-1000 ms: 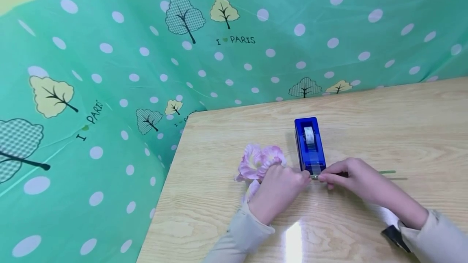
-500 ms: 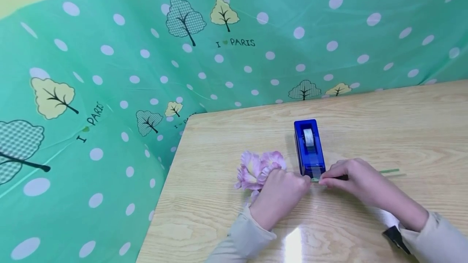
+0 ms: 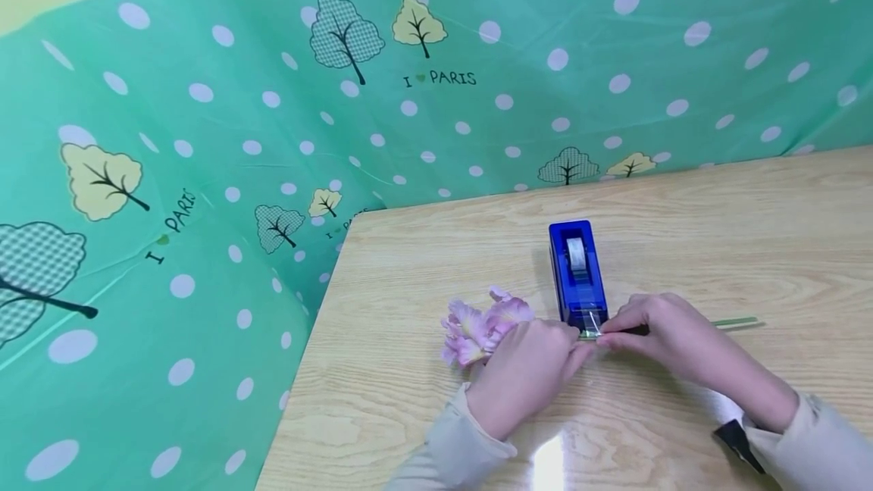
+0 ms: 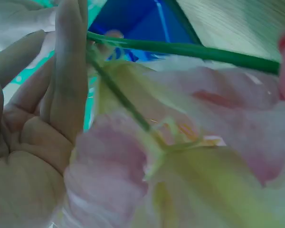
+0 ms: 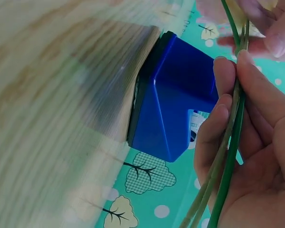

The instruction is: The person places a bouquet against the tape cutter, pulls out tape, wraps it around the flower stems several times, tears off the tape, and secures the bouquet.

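Pink artificial flowers with green stems lie sideways in front of a blue tape dispenser. A strip of clear tape runs from the dispenser's front edge to the stems. My right hand pinches the stems between thumb and fingertips, their ends poking out past the wrist. Just left of it, my left hand holds the stems near the blossoms, its thumb reaching toward the right fingertips. In the left wrist view, petals fill much of the picture and partly cover the left hand's grip.
The hands work over a light wooden table. Behind and to the left hangs a green dotted cloth printed with trees. A small black piece is by the right sleeve.
The blossoms have turned and sunk slightly. My left thumb has come into view, stretched toward the right hand. The right hand stays nearly in place while the stem ends shift slightly right.
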The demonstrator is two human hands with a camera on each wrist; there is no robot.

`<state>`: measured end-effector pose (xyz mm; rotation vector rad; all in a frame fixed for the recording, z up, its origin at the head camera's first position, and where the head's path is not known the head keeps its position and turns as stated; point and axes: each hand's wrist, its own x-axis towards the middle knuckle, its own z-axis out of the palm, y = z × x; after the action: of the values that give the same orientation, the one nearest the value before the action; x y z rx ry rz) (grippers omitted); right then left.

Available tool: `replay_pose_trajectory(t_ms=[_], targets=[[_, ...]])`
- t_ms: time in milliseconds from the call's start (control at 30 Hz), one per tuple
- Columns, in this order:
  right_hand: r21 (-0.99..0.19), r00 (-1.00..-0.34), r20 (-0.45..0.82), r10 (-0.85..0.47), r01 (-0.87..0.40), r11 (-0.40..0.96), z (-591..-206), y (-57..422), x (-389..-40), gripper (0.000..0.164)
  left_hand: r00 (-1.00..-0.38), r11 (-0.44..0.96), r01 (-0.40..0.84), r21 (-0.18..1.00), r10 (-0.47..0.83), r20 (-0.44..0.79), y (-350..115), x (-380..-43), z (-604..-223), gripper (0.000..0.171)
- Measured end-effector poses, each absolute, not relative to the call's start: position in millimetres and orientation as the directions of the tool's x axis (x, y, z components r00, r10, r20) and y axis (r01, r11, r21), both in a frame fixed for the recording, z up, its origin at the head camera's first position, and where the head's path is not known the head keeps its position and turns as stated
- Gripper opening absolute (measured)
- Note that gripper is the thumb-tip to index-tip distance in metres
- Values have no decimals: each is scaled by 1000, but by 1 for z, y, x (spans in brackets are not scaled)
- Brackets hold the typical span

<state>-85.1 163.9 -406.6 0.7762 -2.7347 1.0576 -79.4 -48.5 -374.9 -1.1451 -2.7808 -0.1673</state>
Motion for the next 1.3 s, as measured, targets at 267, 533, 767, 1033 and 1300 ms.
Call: replay_pose_trajectory(t_ms=[267, 533, 767, 1033, 1300], targets=[[-556, -865, 312, -394, -502, 663, -406, 160, -83, 8, -615, 661, 751, 1, 699, 365, -49, -78, -367, 22], [-550, -873, 295, -387, -487, 679, -404, 159, -82, 8, -639, 679, 723, -131, 728, 248, -51, -88, -379, 21], [-539, -879, 279, -388, -477, 694, -403, 160, -82, 9, -677, 692, 721, -46, 717, 167, -52, -93, -386, 21], [-541, -885, 268, -382, -466, 700, -404, 159, -82, 8, -667, 694, 715, -87, 714, 213, -53, -97, -390, 17], [-596, -916, 171, -363, -389, 702, -403, 160, -82, 8, -664, 708, 701, -88, 693, 281, -53, -97, -393, 15]])
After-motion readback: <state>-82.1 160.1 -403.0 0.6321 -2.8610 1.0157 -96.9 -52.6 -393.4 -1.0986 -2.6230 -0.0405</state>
